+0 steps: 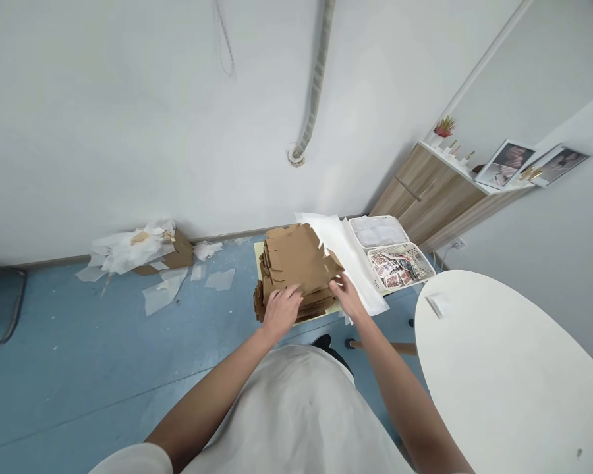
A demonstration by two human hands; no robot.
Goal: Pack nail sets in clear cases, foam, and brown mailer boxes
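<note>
A flattened brown cardboard box [296,253] with slots and flaps lies on top of a stack of similar flat boxes [316,306]. My left hand [281,312] rests on its near edge, fingers stretched out over the cardboard. At the near right corner, my right hand [346,297] has its fingers closed on a flap of the same box, which lifts slightly there. Part of the stack is hidden under the top piece and behind my hands. White sheets of wrapping paper [358,263] lie just right of the stack.
White baskets [400,266] stand right of the paper, one holding small printed packets. A round white table [514,368] is close on my right. A wooden cabinet [425,197] stands behind. Paper scraps [165,293] and an open carton [178,250] lie on the floor at left.
</note>
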